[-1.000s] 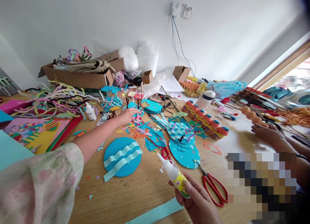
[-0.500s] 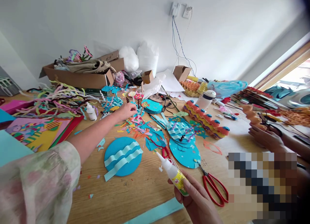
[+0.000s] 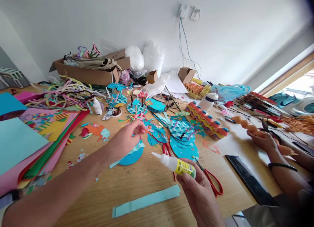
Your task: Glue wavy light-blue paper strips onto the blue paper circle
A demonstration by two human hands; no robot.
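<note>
My right hand (image 3: pixel 200 191) grips a white glue bottle (image 3: pixel 185 168) with a yellow label, its nozzle pointing left. My left hand (image 3: pixel 132 133) hovers over a blue paper disc (image 3: pixel 133 156) that carries wavy light-blue strips; the hand hides much of the disc. Its fingers are curled together, and anything between them is too small to make out. Below, nearer the table edge, lie straight light-blue paper strips (image 3: pixel 147 200). Red-handled scissors (image 3: pixel 214 183) rest just beyond my right hand, beside more blue discs (image 3: pixel 183 148).
Paper scraps (image 3: pixel 157 135) and finished disc pieces with pipe cleaners (image 3: pixel 136 106) spread across the middle. Coloured sheets (image 3: pixel 22 145) and a second glue bottle (image 3: pixel 97 106) are on the left. At right, another person's hands (image 3: pixel 263 142) hold an orange egg-carton strip near a black phone-like slab (image 3: pixel 250 179).
My left hand has come back from the upright fish pieces to above the blue disc. The glue bottle has turned more level in my right hand. The view has shifted slightly.
</note>
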